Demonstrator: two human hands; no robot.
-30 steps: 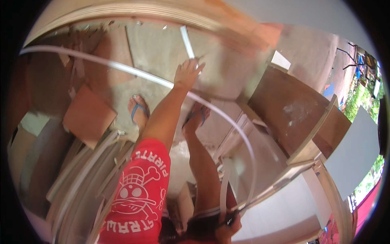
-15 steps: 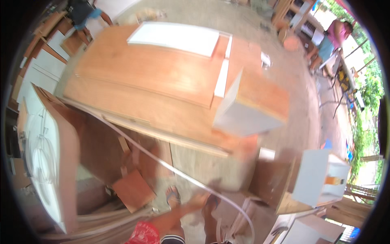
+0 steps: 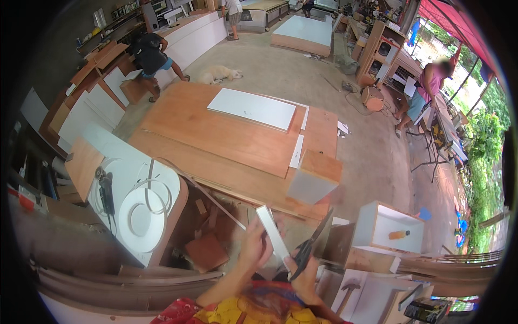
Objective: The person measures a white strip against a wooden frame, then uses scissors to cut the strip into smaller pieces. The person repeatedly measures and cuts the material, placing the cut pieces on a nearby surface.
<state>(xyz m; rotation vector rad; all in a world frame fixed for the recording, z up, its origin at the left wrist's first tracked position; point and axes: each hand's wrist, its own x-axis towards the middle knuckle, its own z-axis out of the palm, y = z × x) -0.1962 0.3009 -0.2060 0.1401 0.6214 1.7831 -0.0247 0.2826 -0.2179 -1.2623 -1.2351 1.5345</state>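
Now, left hand (image 3: 252,245) fingers closed around white strip (image 3: 272,233), right hand (image 3: 303,272) fingers gripping black scissors (image 3: 312,245) just beside it.

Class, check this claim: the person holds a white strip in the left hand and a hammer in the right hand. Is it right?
Not quite. In the head view the right hand holds black scissors, not a hammer. The left hand does hold the white strip.

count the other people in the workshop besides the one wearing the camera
4 at least: one bending by the white panels, upper left; one standing at far right; two partly cut off along the top edge. More may be hidden behind furniture.
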